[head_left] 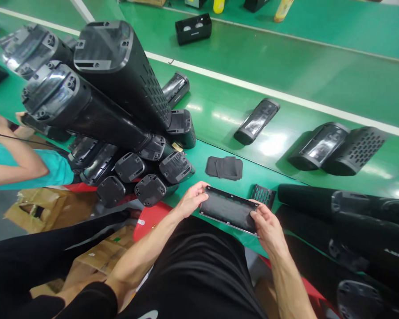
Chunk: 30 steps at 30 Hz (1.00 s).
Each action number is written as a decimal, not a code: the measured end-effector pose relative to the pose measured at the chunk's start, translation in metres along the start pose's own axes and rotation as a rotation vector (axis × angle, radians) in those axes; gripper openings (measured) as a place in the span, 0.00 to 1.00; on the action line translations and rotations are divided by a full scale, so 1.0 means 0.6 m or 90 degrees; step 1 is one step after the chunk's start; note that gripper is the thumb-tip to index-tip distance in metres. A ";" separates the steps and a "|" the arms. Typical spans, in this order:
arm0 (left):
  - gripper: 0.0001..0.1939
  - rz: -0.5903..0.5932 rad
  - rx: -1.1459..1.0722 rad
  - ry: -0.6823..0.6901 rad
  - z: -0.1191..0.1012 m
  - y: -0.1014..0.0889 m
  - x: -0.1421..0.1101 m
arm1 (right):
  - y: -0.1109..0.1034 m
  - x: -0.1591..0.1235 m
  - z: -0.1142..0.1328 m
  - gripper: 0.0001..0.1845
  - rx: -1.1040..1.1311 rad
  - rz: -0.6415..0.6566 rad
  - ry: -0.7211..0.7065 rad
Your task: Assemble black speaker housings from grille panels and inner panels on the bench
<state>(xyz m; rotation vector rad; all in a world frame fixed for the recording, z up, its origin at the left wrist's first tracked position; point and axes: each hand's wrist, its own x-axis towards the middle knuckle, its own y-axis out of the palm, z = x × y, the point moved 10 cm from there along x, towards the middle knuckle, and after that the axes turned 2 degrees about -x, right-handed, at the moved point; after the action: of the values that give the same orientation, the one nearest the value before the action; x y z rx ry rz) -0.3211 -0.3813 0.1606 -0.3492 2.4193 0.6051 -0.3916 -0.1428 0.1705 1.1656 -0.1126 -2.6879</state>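
Between my two hands is a black rectangular panel (231, 210) with small tabs along its long edges, held up near the front edge of the green table. My left hand (193, 199) pinches its left end, thumb on top. At the other end, my right hand (266, 223) grips the panel with the thumb over its face. Just beyond it on the table lies a loose pile of thin black sheets (224, 168). A black slotted grille piece (264, 195) sits behind my right hand, partly hidden by it.
Black speaker housings (119, 88) are stacked high on the left. More dark housings (319, 221) lie at the right. Several black speakers (257, 122) rest on the green conveyor (226, 95). A co-worker's arm (16, 166) shows at far left, above cardboard boxes (49, 208).
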 end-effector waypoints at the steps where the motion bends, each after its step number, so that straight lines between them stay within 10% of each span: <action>1: 0.19 -0.001 0.001 0.001 0.001 0.000 0.001 | 0.000 0.000 0.001 0.25 -0.005 -0.001 -0.003; 30: 0.21 0.025 -0.031 0.033 -0.016 0.011 0.005 | -0.003 0.010 0.012 0.27 -0.016 -0.028 0.000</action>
<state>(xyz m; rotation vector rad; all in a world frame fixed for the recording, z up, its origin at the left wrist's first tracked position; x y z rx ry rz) -0.3307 -0.3806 0.1677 -0.3428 2.4692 0.6813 -0.4015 -0.1428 0.1710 1.1727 -0.0531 -2.7190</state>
